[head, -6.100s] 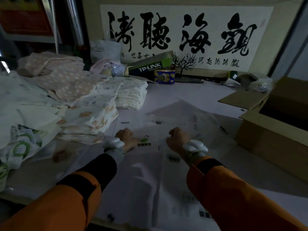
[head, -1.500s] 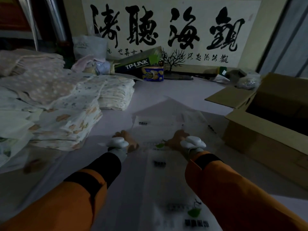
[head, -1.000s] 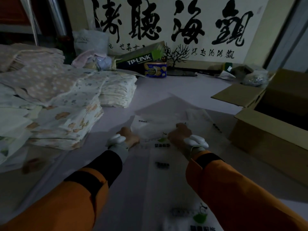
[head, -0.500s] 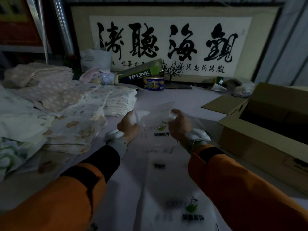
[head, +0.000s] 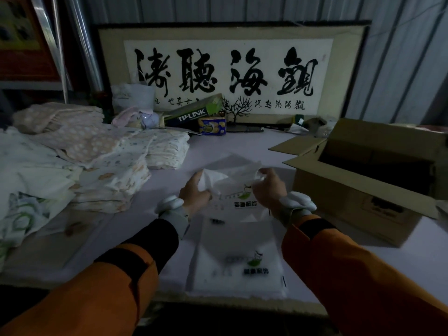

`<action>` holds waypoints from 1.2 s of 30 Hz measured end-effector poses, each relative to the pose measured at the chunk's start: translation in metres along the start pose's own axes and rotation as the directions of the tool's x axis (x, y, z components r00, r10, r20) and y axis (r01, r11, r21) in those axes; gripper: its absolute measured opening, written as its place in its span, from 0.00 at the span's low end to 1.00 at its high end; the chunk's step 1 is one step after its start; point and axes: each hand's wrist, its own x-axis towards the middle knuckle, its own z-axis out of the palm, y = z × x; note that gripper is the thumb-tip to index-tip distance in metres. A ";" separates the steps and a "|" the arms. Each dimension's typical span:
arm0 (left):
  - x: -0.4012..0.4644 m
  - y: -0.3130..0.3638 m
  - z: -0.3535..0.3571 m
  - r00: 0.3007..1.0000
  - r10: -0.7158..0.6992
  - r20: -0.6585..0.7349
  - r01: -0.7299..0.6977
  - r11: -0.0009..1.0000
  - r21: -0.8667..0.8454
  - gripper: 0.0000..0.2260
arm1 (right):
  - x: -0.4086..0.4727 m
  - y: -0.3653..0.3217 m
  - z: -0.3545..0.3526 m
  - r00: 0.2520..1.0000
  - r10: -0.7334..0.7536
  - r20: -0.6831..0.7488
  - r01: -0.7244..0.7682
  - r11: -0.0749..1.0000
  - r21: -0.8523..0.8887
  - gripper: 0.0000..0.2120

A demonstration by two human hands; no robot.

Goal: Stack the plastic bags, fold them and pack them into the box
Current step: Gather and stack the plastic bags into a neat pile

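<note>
A stack of clear plastic bags (head: 238,251) with green leaf logos lies in front of me on the white table (head: 242,146). Its far end is lifted off the table and bent toward me. My left hand (head: 195,192) grips the far left corner. My right hand (head: 268,187) grips the far right corner. Both hands are raised a little above the table. An open cardboard box (head: 358,190) stands at the right, its flaps spread and its inside dark.
Piles of folded patterned cloth (head: 109,170) cover the left of the table. At the back are a TP-LINK carton (head: 194,112), a blue biscuit tin (head: 212,126) and a framed calligraphy panel (head: 228,71) leaning on the wall.
My hands were pressing the bags flat on the table. They have since gripped the far end of the stack and lifted it up and back toward me.
</note>
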 end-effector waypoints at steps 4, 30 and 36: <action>-0.018 -0.011 0.014 0.998 -0.035 0.055 0.037 0.999 -0.037 0.35 | -0.014 0.028 -0.005 0.997 0.018 0.071 -0.013 0.998 -0.064 0.22; -0.054 -0.062 0.026 0.958 -0.285 0.043 0.260 0.918 0.299 0.15 | -0.047 0.090 0.017 0.917 0.272 0.293 -0.193 0.943 -0.272 0.22; -0.056 -0.063 0.023 0.959 -0.272 0.078 0.227 0.904 0.363 0.17 | -0.053 0.092 0.012 0.910 0.264 0.319 -0.141 0.922 -0.361 0.19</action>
